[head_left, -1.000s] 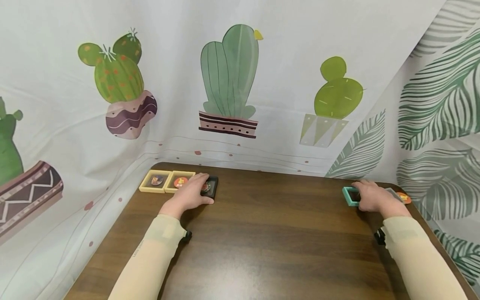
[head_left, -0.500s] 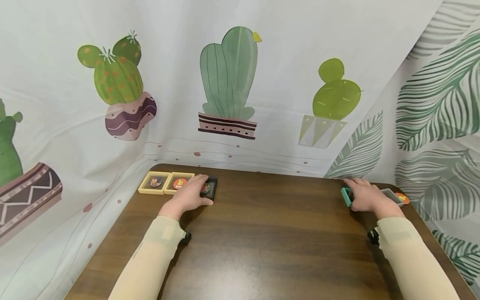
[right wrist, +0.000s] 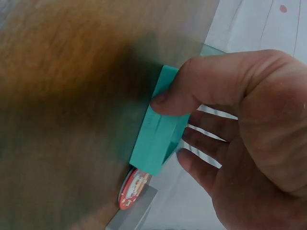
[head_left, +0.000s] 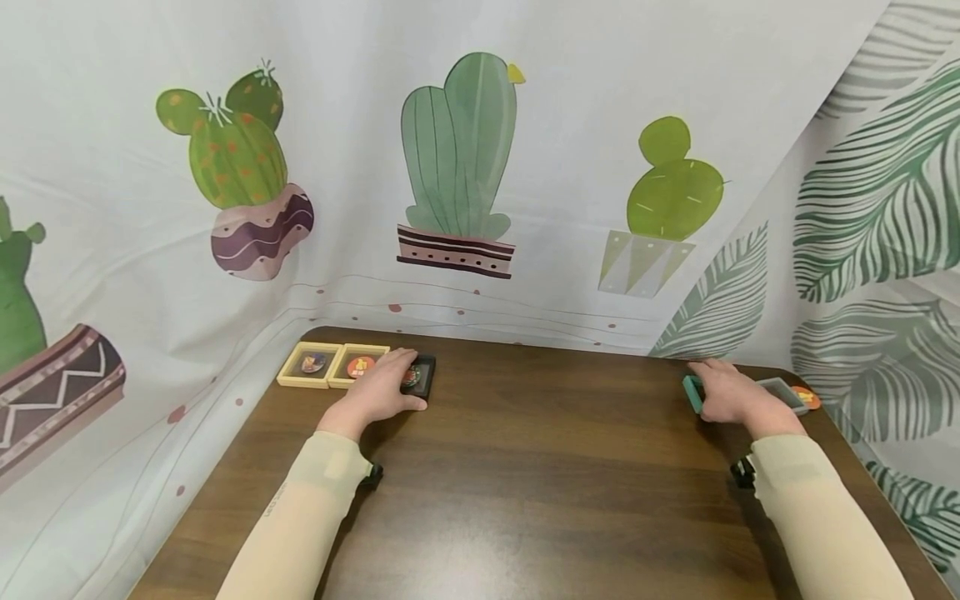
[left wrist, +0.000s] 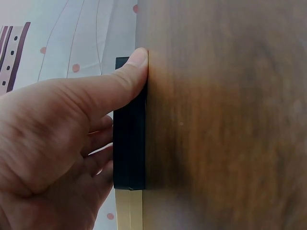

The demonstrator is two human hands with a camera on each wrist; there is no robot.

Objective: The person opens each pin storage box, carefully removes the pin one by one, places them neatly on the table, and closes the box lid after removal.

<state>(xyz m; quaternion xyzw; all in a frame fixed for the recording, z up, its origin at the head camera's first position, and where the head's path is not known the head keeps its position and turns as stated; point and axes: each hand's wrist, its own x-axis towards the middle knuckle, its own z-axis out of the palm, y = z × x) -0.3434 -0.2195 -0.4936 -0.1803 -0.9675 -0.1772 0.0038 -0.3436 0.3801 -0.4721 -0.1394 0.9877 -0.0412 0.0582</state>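
At the back left of the table, my left hand (head_left: 377, 387) grips a black square frame (head_left: 427, 379), with a round badge (head_left: 410, 376) inside it. In the left wrist view, the thumb presses the near side of the black frame (left wrist: 129, 143) while the fingers reach behind it. Toward the back right, my right hand (head_left: 726, 396) holds a teal square frame (head_left: 692, 395) and covers most of it. The right wrist view shows the thumb on the wall of the teal frame (right wrist: 153, 134), the other fingers at its far side. A red-edged round badge (right wrist: 134, 189) sits close beside it.
Two yellow frames, one at the far left (head_left: 303, 384) and one beside it (head_left: 366, 347), hold round badges and adjoin the black frame. Right of my right hand lie a grey frame (head_left: 782, 387) and an orange round badge (head_left: 808, 397). Printed curtains hang behind the wooden table (head_left: 540, 467).
My right hand has shifted left and now covers more of the teal frame, uncovering more of the grey frame behind it. The left hand has stayed on the black frame.
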